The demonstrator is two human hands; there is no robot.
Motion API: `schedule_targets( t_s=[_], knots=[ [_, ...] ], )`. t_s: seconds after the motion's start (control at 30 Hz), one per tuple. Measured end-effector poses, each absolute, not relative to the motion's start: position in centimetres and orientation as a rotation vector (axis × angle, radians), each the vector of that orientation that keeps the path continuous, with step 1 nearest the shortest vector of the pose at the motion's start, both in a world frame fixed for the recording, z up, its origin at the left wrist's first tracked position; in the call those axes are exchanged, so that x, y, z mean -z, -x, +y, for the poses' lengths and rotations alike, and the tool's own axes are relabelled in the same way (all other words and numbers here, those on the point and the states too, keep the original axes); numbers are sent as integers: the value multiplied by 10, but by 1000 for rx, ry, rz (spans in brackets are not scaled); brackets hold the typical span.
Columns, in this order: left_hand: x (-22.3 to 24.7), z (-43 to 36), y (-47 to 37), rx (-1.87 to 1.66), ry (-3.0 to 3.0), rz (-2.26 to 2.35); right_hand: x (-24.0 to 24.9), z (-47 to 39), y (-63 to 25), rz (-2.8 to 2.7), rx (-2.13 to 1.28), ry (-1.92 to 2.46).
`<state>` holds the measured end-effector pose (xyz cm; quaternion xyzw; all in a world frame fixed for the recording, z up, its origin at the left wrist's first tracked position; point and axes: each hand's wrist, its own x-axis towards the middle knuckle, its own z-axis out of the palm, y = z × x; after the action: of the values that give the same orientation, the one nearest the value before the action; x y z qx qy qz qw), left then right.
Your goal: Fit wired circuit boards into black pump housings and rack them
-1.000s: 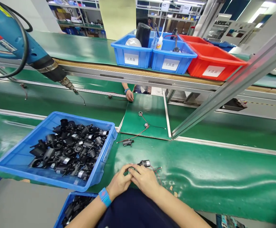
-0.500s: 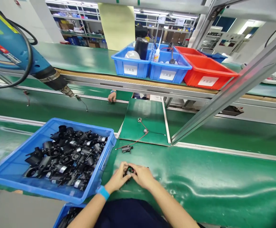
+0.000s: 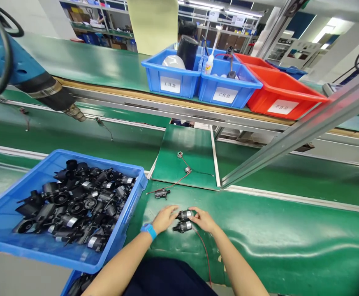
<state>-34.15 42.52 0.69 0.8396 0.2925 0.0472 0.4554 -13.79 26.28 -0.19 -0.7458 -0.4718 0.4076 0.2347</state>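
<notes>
Black cylinder, silver label (image 3: 185, 215): between part-open left fingers (image 3: 171, 208) and right fingers (image 3: 195, 209), grip unclear; second black cylinder (image 3: 183, 226) just beside.

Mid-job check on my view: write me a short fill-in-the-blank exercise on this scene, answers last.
The left hand wears a ____ wristband.
Right beside the right hand, ____ black parts lie side by side.
The large blue tray stands to the hands' ____.
The thin wire trailing toward the bench's near edge is ____.

blue; two; left; red
</notes>
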Motion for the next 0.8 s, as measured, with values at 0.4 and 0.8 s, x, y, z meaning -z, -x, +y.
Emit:
schedule_targets(
  t_s=[0.4, 0.8],
  knots=[
    [-6, 472, 360, -299, -2236, 1336, -21, 412, 89, -693, -371, 2191],
    [-81, 426, 381, -649, -1456, 968, -65, 416, 125, -410, -773, 1597]
  ],
)
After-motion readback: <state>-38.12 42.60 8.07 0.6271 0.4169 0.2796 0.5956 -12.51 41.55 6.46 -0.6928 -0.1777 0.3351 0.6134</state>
